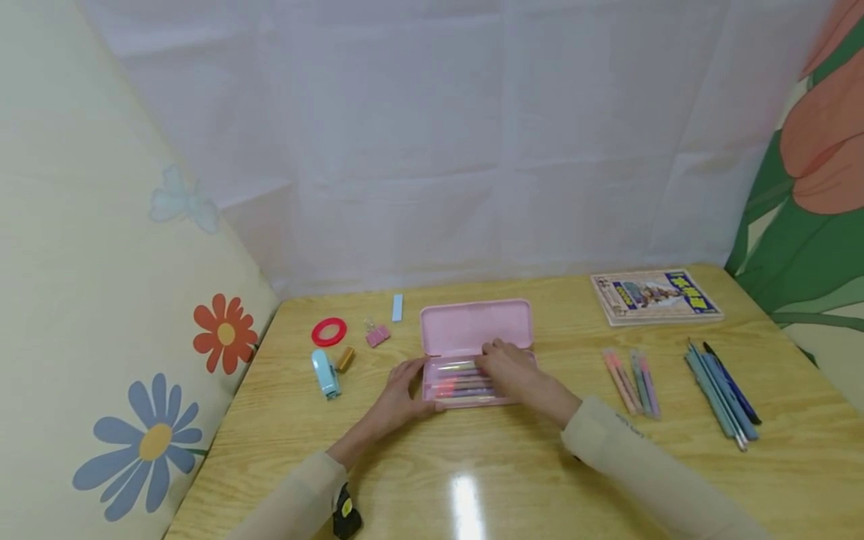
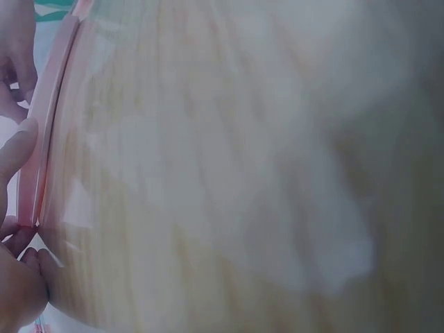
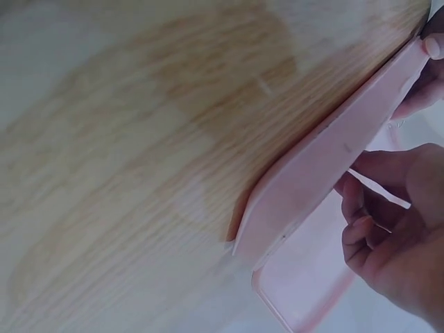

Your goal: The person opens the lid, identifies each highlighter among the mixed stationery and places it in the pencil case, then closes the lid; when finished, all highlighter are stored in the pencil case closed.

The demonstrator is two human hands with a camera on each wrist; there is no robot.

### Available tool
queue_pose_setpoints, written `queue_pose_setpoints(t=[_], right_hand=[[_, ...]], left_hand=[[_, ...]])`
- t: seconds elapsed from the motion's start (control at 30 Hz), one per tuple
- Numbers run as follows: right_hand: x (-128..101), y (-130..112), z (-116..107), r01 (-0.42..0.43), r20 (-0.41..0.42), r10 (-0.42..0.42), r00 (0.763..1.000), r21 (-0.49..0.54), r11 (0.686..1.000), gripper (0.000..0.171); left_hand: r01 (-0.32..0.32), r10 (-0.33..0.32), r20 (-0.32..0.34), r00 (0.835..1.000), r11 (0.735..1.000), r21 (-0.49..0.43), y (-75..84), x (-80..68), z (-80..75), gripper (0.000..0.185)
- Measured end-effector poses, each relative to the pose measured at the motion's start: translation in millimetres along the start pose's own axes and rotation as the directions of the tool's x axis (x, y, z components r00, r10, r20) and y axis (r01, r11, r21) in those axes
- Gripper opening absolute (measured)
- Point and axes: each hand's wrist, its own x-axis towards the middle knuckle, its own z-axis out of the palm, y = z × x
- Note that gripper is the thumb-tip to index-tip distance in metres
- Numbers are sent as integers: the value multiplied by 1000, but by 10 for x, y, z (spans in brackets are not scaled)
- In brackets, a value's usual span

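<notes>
An opened pink pencil case (image 1: pixel 476 328) lies on the table, its lid tipped back. Several pens (image 1: pixel 466 386) with pink, orange, yellow and purple parts lie side by side in its lower half. My left hand (image 1: pixel 400 396) grips the case's left end, thumb at the front corner and fingers along the side. In the left wrist view, that thumb (image 2: pixel 21 147) presses on the case's pink wall. My right hand (image 1: pixel 516 375) reaches into the right part of the case, over the pens. Its fingers (image 3: pixel 357 239) bend in the right wrist view; fingertips are hidden behind the case wall, so I cannot tell what they hold.
To the left lie a red tape ring (image 1: pixel 328 332), a light blue stapler (image 1: pixel 325 373), a small brown block (image 1: pixel 345 360), a pink binder clip (image 1: pixel 378 335) and a pale blue strip (image 1: pixel 397 307). Rightward are highlighters (image 1: pixel 622 381), blue pencils (image 1: pixel 718 394) and a book (image 1: pixel 656 298).
</notes>
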Motion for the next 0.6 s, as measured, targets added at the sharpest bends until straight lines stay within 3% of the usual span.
queue_pose_setpoints(t=[0.17, 0.3, 0.43, 0.6], right_hand=[[-64, 67, -64, 40, -67, -39, 997, 19, 999, 20], [-224, 197, -170, 21, -143, -11, 990, 73, 997, 21], [-472, 366, -294, -80, -199, 103, 975, 120, 990, 22], [-780, 537, -441, -298, -119, 322, 939, 183, 937, 26]], left_hand=[[-11, 11, -10, 1000, 1000, 0, -2, 8, 14, 91], [-24, 24, -12, 1000, 1000, -1, -2, 28, 39, 91], [-28, 28, -6, 1000, 1000, -1, -10, 35, 45, 91], [-14, 14, -16, 1000, 1000, 3, -33, 23, 28, 91]])
